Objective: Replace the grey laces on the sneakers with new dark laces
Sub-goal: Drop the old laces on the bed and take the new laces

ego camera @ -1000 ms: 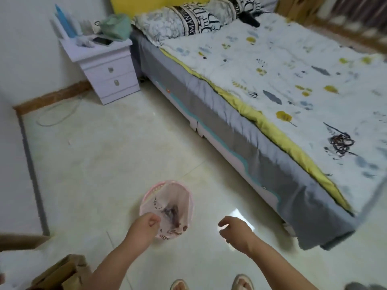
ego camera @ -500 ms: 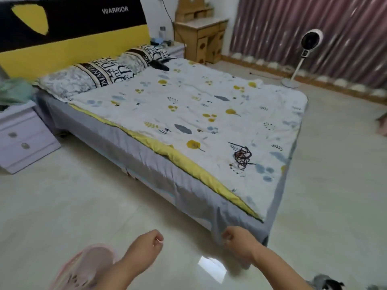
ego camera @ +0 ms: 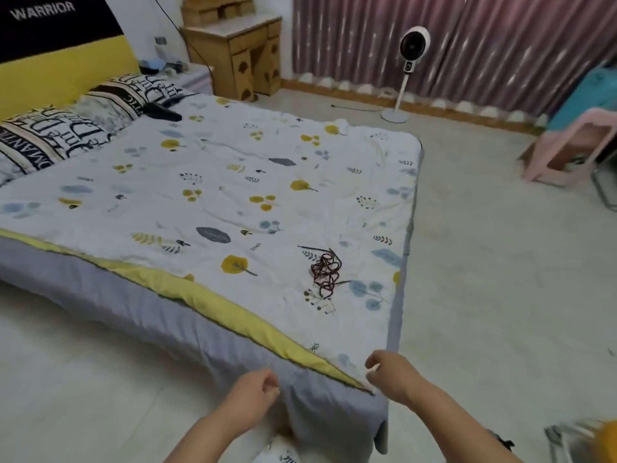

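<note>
A tangled bundle of dark laces (ego camera: pixel 326 270) lies on the white patterned quilt (ego camera: pixel 213 195) near the bed's near corner. My left hand (ego camera: pixel 255 397) hovers in front of the grey bed side, fingers curled with nothing in them. My right hand (ego camera: pixel 389 370) is over the quilt's corner, fingers curled loosely, nothing visible in it. Both hands are well short of the laces. A bit of a white sneaker (ego camera: pixel 277 454) shows at the bottom edge between my arms; the rest is hidden.
The bed (ego camera: pixel 150 305) fills the left and middle. A standing fan (ego camera: pixel 409 75) and a wooden desk (ego camera: pixel 240 51) stand by the curtain. A pink stool (ego camera: pixel 567 155) is at the right. Open tiled floor (ego camera: pixel 500 295) lies right of the bed.
The view has swung right from the pink mesh basket on the floor toward the bed corner. My left hand let go of the basket; both hands now sit near the bed corner.
</note>
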